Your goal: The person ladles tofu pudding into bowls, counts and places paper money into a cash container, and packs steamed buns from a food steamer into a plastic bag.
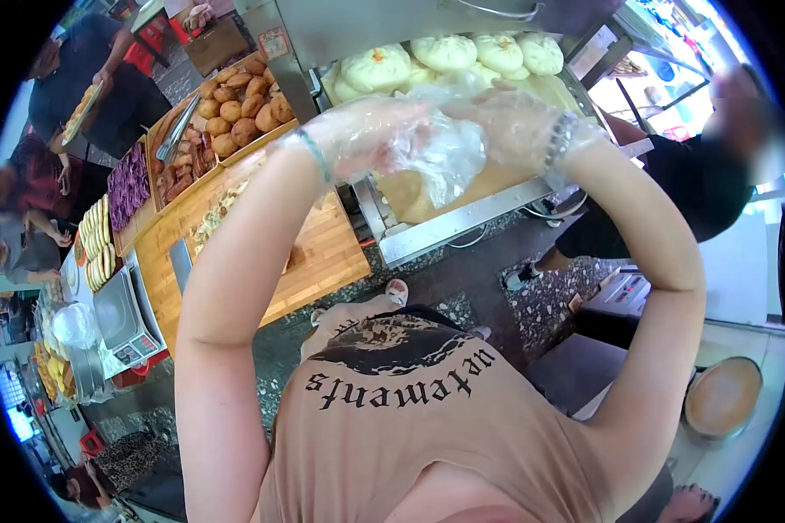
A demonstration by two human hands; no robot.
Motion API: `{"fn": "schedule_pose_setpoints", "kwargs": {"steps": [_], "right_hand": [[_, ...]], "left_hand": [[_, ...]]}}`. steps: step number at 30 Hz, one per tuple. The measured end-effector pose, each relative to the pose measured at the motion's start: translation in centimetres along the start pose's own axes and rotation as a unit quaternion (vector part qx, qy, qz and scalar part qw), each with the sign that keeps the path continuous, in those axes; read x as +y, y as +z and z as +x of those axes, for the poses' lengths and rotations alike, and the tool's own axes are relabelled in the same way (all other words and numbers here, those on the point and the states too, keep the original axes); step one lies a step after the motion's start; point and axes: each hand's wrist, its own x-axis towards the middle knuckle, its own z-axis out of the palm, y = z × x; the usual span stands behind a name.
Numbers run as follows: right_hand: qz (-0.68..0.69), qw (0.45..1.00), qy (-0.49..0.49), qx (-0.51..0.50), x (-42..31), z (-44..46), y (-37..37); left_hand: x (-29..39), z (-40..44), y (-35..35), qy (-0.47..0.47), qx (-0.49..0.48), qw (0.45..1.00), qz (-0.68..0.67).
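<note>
Both my hands wear clear plastic gloves and meet over a steamer tray (488, 209) at the top centre. My left hand (384, 135) comes in from the left, wrapped round a crumpled clear plastic bag (449, 152). From the right, my right hand (519, 126) reaches to the same bag; its fingers are hidden by plastic and blur. Just behind my hands, several large white buns (445, 54) sit on the tray. The lower part of the tray shows a tan cloth or liner.
Left of me, a wooden board (323, 253) holds chopped food and a metal cleaver (180, 264). Beyond it are fried balls (244, 105), tongs (177, 126), shredded purple food (129, 187) and a scale (124, 318). A person in black (672, 192) stands at right; others are at left.
</note>
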Motion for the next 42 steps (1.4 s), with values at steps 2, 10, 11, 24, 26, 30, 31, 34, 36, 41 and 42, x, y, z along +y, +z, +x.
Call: {"fn": "schedule_pose_setpoints", "kwargs": {"steps": [2, 10, 11, 24, 26, 30, 31, 34, 36, 41, 42], "right_hand": [[-0.217, 0.953, 0.11, -0.178, 1.5, 1.7, -0.3], [0.145, 0.972, 0.162, 0.091, 2.8, 1.9, -0.3], [0.322, 0.93, 0.168, 0.051, 2.8, 2.2, -0.2], [-0.13, 0.959, 0.147, -0.205, 8.8, 0.3, -1.2], [-0.136, 0.949, 0.159, -0.238, 6.0, 0.2, -2.8], [-0.025, 0.992, 0.031, 0.12, 1.8, -1.9, -3.4], [-0.002, 0.999, -0.009, 0.035, 0.8, -1.5, -3.1], [0.039, 0.981, 0.013, -0.188, 0.9, -0.6, -2.6], [0.32, 0.899, 0.262, -0.146, 3.8, 0.8, -3.9], [0.205, 0.972, 0.073, 0.086, 2.0, 5.7, -0.5], [0.214, 0.961, 0.148, 0.09, 0.3, 7.0, 0.8]], "left_hand": [[0.4, -1.0, -0.8, 0.076, 0.062, 0.99, 0.103], [-2.9, 0.2, -1.6, 0.115, 0.006, 0.99, -0.078], [-2.5, 0.1, -0.4, 0.142, 0.013, 0.986, -0.092], [-1.6, -2.3, -1.0, 0.297, 0.144, 0.643, 0.691], [-0.4, -1.8, -1.1, 0.244, 0.104, 0.642, 0.719], [-0.4, -1.8, 0.8, 0.068, 0.114, 0.835, 0.534], [-0.6, -1.9, 1.0, 0.112, 0.109, 0.832, 0.533], [0.2, -2.6, 0.5, 0.133, 0.055, 0.805, 0.575], [-0.3, -2.6, -0.2, 0.116, 0.003, 0.783, 0.612], [-3.3, -2.5, -0.4, 0.188, 0.017, 0.893, 0.409], [-3.2, -2.9, -0.3, 0.173, 0.026, 0.907, 0.383]]}}
